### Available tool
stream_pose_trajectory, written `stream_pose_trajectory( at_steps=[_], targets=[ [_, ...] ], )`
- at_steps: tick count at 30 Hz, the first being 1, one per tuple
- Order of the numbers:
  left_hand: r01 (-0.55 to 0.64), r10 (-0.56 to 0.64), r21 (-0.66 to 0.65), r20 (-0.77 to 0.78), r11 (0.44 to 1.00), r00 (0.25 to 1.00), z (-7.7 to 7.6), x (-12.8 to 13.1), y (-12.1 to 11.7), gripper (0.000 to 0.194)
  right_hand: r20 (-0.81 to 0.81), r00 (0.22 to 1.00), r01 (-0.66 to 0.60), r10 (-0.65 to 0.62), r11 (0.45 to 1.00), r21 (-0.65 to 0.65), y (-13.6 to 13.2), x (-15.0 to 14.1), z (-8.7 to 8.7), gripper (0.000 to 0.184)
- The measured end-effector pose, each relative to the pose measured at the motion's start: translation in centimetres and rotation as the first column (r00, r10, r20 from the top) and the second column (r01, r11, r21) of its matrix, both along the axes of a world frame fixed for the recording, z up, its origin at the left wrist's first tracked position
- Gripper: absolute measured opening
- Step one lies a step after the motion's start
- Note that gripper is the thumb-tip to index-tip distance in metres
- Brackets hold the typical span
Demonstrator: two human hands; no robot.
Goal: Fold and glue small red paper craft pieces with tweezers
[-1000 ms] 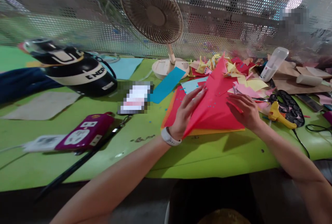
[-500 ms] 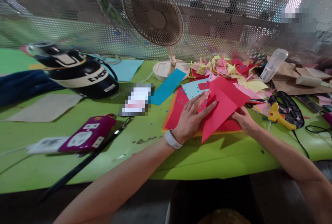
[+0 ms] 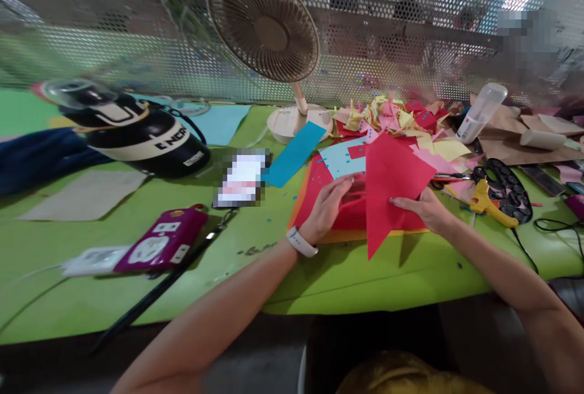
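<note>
My right hand (image 3: 429, 210) pinches a folded red sheet of paper (image 3: 396, 184), its thumb on the front face and its fingers out of sight behind. The sheet is tilted up, with a pointed corner hanging down. To its left, my left hand (image 3: 325, 210) has its fingers stretched out over the paper stack, apart from the held sheet as far as I can see. A white band (image 3: 302, 242) circles the left wrist. Under both hands lies a stack of red and orange paper (image 3: 314, 178), topped by a light blue sheet (image 3: 338, 160) with small blue bits.
A fan (image 3: 274, 35) stands behind the stack beside paper scraps (image 3: 387, 115). Rightward are a yellow glue gun (image 3: 490, 204), a black palette-like tray (image 3: 513, 196) and a clear bottle (image 3: 482, 113). Leftward lie a blue strip (image 3: 296, 154), a phone (image 3: 241, 178), a purple-cased device (image 3: 162, 239) and a black bottle (image 3: 141, 132).
My left hand has come off the red sheet and moved slightly left. The sheet has turned more upright, and my right thumb now shows on its front.
</note>
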State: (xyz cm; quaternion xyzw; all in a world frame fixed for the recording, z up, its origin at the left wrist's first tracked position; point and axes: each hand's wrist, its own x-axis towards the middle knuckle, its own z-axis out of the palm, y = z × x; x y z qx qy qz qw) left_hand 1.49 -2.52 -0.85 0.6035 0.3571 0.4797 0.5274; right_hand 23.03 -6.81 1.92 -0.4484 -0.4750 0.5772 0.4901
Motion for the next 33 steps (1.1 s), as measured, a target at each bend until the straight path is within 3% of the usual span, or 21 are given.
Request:
stream_pose_trajectory(
  at_steps=[2,5,6,8,10,11,13,16,19,22,30,33],
  targets=[
    [0.076,-0.050,-0.242,0.113,0.967,0.992,0.3,0.2,-0.1,0.050,0.046,0.996,-0.075,0.075,0.997,0.009,0.1,0.1,-0.1,0.040],
    [0.077,-0.022,-0.361,0.154,0.929,0.988,0.9,0.5,-0.4,0.036,0.143,0.979,-0.153,0.142,0.986,0.069,0.3,0.3,0.0,0.041],
    [0.084,-0.019,-0.384,0.168,0.919,0.986,1.1,0.6,-0.5,0.034,0.181,0.977,-0.134,0.111,0.983,0.123,0.5,0.5,0.2,0.042],
    [0.103,-0.010,-0.435,0.210,0.895,0.978,1.3,0.7,-0.5,0.035,0.263,0.962,-0.016,-0.067,0.953,0.301,0.8,1.2,1.0,0.043],
    [0.112,0.006,-0.478,0.239,0.871,0.971,1.4,0.7,-0.4,0.039,0.356,0.881,0.084,-0.312,0.844,0.530,1.0,2.2,2.1,0.046],
    [0.119,0.004,-0.492,0.242,0.863,0.970,1.4,0.7,-0.4,0.040,0.420,0.814,0.062,-0.401,0.779,0.624,0.9,2.6,2.7,0.050],
    [0.129,-0.006,-0.507,0.237,0.852,0.972,1.3,0.6,-0.3,0.041,0.579,0.660,-0.146,-0.478,0.675,0.723,0.5,3.2,3.7,0.057],
    [0.141,-0.026,-0.511,0.226,0.848,0.974,1.3,0.7,-0.6,0.040,0.808,0.399,-0.601,-0.433,0.542,0.588,-0.6,3.1,3.9,0.063],
    [0.184,-0.075,-0.512,0.227,0.839,0.971,1.2,1.1,-1.0,0.038,0.870,0.223,-0.825,-0.440,0.390,0.409,-1.6,2.6,2.5,0.056],
    [0.246,-0.156,-0.494,0.217,0.834,0.964,1.1,1.4,-1.4,0.038,0.857,0.185,-0.872,-0.481,0.322,0.369,-2.1,2.6,1.0,0.048],
    [0.259,-0.222,-0.399,0.137,0.880,0.965,1.2,1.6,-1.6,0.032,0.878,0.149,-0.897,-0.454,0.312,0.314,-2.9,3.5,0.3,0.042],
    [0.258,-0.226,-0.415,0.126,0.872,0.966,1.1,1.6,-1.7,0.032,0.870,0.170,-0.903,-0.464,0.281,0.326,-2.7,3.3,0.1,0.041]
  ],
)
